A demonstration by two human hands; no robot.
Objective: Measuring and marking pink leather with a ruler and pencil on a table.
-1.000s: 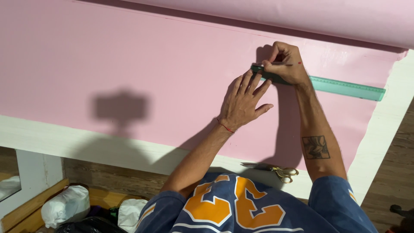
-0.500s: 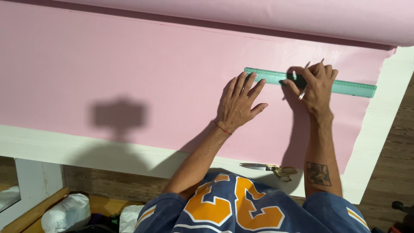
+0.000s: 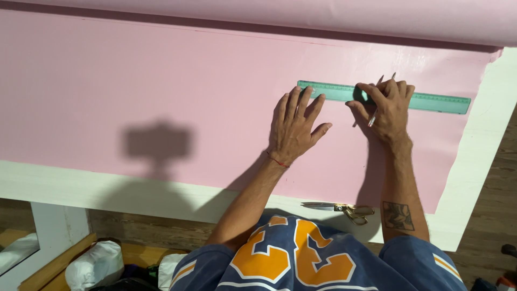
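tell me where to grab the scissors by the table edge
Take the scissors by the gold handle loops at their right end, coming from the near edge of the white table. They lie flat, blades pointing left, so the loops are probably the safest hold.

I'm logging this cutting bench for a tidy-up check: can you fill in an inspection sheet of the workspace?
Surface: white table, mostly covered by the pink sheet.
Job's things: green ruler flat on the sheet near its far right corner; pen.
Clutter: scissors at the table's near edge.
Hands: left hand spread flat on the sheet, fingertips at the ruler; right hand pressing the ruler, pen between its fingers.
Cables: nothing seen.
Surroundings: wooden floor; white bags below the table.
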